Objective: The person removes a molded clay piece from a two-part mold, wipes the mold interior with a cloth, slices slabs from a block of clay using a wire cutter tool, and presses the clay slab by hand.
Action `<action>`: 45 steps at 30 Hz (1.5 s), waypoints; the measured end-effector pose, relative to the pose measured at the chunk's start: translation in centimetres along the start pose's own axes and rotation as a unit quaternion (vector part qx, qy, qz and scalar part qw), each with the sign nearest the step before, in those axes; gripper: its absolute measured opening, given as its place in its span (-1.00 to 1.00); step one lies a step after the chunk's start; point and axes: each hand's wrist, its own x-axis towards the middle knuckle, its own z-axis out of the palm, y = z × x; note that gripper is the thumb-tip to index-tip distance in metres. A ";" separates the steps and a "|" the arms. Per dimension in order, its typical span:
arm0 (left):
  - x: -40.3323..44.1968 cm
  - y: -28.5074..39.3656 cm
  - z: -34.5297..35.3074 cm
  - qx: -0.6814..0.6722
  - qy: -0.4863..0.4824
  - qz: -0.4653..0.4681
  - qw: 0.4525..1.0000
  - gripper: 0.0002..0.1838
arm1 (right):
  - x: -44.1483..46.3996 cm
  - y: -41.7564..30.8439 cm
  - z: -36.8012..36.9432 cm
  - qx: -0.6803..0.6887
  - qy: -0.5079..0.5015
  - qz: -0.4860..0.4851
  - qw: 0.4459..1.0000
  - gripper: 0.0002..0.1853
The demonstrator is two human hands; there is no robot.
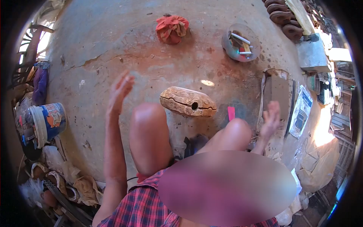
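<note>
A two-part block, tan and worn like a plaster or clay mould (pixel 177 99), lies on the floor in front of my knees. A wavy seam runs along its side, with a dark round hole in it. To its left, my left hand (pixel 121 90) is raised with fingers stretched out and nothing in it. My right hand (pixel 270 118) is up beyond my right knee, fingers apart, holding nothing, slightly blurred. Both hands are apart from the block. A pink strip (pixel 231 113) lies between the block and my right knee.
Farther out are a red cloth bundle (pixel 172 29) and a clear round bowl (pixel 241 43) holding white sticks. A cardboard piece (pixel 275 92) and a printed packet (pixel 301 112) lie at right. A paint bucket (pixel 53 121) lies tipped at left, above bags and clutter.
</note>
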 end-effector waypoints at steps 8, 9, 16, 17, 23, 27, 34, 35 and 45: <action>0.7 -19.5 9.3 -0.092 -0.166 -0.074 0.979 -0.04 | -11.6 17.0 14.0 0.174 -0.268 0.187 0.929 0.01; 0.7 -20.0 9.8 -0.090 -0.165 -0.073 0.979 -0.04 | -12.3 16.8 15.0 0.205 -0.277 0.164 0.924 0.09; 0.8 -21.6 11.1 -0.144 -0.089 -0.030 0.985 -0.16 | -12.9 14.8 16.1 0.155 -0.250 0.110 0.949 0.18; 0.8 -21.6 11.2 -0.147 -0.055 -0.033 0.987 -0.16 | -13.1 15.2 16.1 0.158 -0.247 0.108 0.950 0.18; 0.6 -20.3 11.6 -0.145 -0.069 -0.028 0.987 -0.16 | -15.3 15.4 16.2 0.217 -0.209 0.137 0.944 0.05; -0.1 -20.3 11.5 -0.139 -0.064 -0.024 0.988 -0.16 | -14.9 15.3 16.4 0.123 -0.205 0.078 0.968 0.11; -3.6 -24.1 10.3 -0.086 -0.013 0.035 0.996 -0.16 | -18.9 15.0 14.4 0.131 -0.242 0.091 0.957 0.05; -3.7 -25.0 9.8 -0.089 -0.009 0.032 0.995 -0.16 | -20.0 15.6 14.0 0.127 -0.247 0.091 0.956 0.05; 1.4 -22.1 -1.0 -0.340 -0.026 0.040 0.939 -0.11 | -22.1 8.4 20.9 -0.102 -0.513 -0.248 0.816 -0.35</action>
